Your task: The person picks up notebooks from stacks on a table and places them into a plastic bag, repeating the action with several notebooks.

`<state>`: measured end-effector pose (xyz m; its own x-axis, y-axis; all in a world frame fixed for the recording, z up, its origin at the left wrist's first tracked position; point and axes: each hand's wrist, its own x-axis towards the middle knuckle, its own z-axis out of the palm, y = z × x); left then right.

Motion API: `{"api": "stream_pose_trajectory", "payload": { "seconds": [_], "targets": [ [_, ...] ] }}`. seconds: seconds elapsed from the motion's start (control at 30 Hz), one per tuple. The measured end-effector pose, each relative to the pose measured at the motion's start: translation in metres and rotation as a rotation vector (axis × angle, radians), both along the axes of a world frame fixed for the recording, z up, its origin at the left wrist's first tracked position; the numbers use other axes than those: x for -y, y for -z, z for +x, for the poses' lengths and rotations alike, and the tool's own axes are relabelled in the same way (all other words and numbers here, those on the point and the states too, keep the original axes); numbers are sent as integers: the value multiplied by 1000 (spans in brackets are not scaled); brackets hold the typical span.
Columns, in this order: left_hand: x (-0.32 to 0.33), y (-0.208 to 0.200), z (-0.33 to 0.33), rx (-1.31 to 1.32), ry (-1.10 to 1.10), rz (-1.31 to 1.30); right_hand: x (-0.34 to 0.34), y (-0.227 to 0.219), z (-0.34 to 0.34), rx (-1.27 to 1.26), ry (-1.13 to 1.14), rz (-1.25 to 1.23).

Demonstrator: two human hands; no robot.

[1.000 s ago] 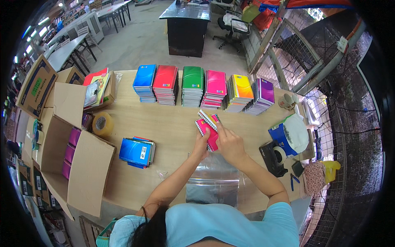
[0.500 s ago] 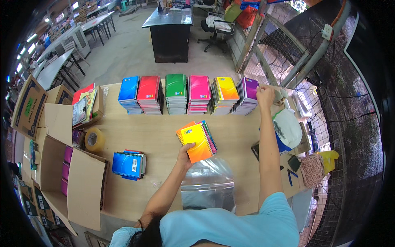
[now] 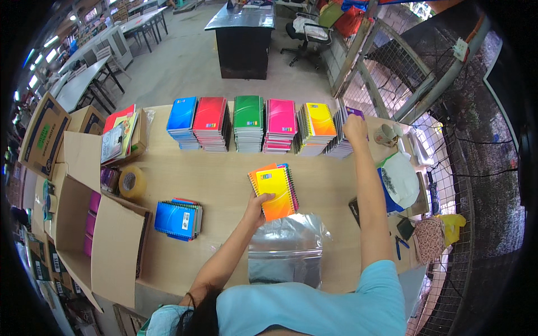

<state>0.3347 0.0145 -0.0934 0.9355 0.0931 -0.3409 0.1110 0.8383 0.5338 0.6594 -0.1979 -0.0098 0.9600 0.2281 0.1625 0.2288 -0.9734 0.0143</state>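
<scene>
— How are the hands placed?
— The left hand [image 3: 256, 207] clasps a notebook bundle [image 3: 277, 197], thumb across the yellow cover. The right hand [image 3: 354, 129] is over the top of the purple stack [image 3: 338, 138], fingers curled; I can't tell whether they pinch a cover.
— Which way does that stack lie?
— Ahead and right of the left hand, across the desk [image 3: 221, 173], beside the yellow stack [image 3: 318, 124]. Its long axis seems to run away from the person; the right hand is nearer.
</scene>
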Motion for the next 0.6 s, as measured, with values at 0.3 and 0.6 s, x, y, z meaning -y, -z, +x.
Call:
{"api": "stream_pose_trajectory", "payload": {
  "seconds": [0.3, 0.6],
  "targets": [
    [10, -13, -33, 79, -33, -10, 42, -120, -159, 5, -419, 535],
    [74, 11, -122, 173, -121, -207, -27, -14, -429, 49, -712, -22]
  ]
}}
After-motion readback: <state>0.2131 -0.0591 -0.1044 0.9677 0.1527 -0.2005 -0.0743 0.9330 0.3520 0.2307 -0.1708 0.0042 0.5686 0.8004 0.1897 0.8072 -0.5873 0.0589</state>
